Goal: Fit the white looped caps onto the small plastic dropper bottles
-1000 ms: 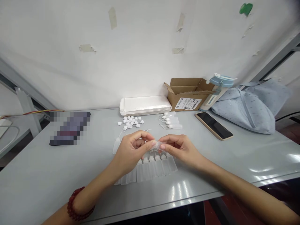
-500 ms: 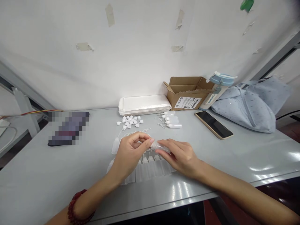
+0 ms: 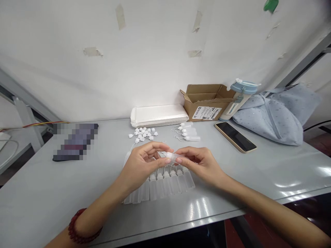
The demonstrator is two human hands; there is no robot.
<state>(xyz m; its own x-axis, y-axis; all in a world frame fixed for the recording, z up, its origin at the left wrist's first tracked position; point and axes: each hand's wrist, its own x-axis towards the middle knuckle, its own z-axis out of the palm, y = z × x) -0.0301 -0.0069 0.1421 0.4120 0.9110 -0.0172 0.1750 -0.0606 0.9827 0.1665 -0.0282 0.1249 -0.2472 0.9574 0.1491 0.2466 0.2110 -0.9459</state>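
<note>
Between my two hands is a small translucent plastic bottle [image 3: 174,157] with a white cap [image 3: 168,155], lying sideways. My left hand [image 3: 144,158] pinches the cap end between thumb and fingertips. On the bottle's body, my right hand [image 3: 198,160] is closed with thumb and fingers. Below them a row of similar bottles [image 3: 165,187] with white tops and thin strings lies on the table, partly hidden by my left hand and wrist. Beyond my left hand sits a pile of loose white caps [image 3: 143,133]. Several capped bottles [image 3: 191,132] lie to the right of the pile.
Along the wall stand a stack of flat white boxes [image 3: 159,115], an open cardboard box [image 3: 207,105] and a blue-lidded drinking bottle [image 3: 238,100]. A phone [image 3: 235,137] and a light blue fabric bag [image 3: 271,119] are at right. A blurred-out dark item [image 3: 76,142] lies at left.
My right hand has shifted its hold, its fingers now curled closer to the cap. The bottle has moved up slightly, and more of the row below shows.
</note>
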